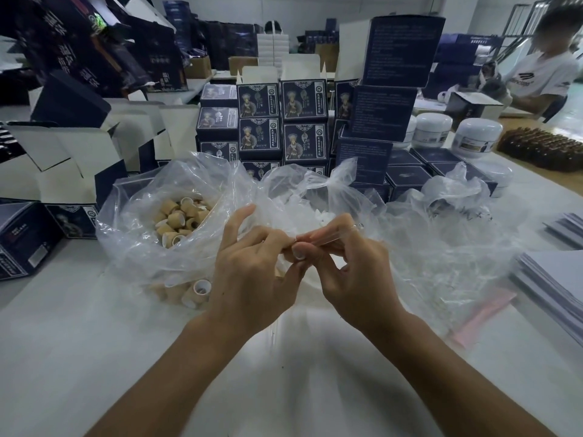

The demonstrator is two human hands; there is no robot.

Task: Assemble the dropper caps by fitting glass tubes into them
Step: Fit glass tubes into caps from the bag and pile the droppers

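Observation:
My left hand (pixel 252 272) pinches a tan dropper cap (pixel 287 251), mostly hidden by my fingers, in front of the bags. My right hand (pixel 350 266) pinches a clear glass tube (pixel 339 234) whose near end meets the cap and whose rounded far tip sticks out up and to the right. An open plastic bag (pixel 138 216) at the left holds several tan bamboo-look caps (pixel 179 216). Behind my hands a second clear bag (pixel 303 197) holds white parts. A third bag (pixel 441 247) at the right holds glass tubes.
Stacks of dark blue printed boxes (pixel 284 121) stand behind the bags, with open cartons (pixel 63 159) at the left. White jars (pixel 473 137) and a rack of brown bottles (pixel 542 146) sit at the back right. Grey leaflets (pixel 555 279) lie at the right. A person (pixel 542 67) works at the far right.

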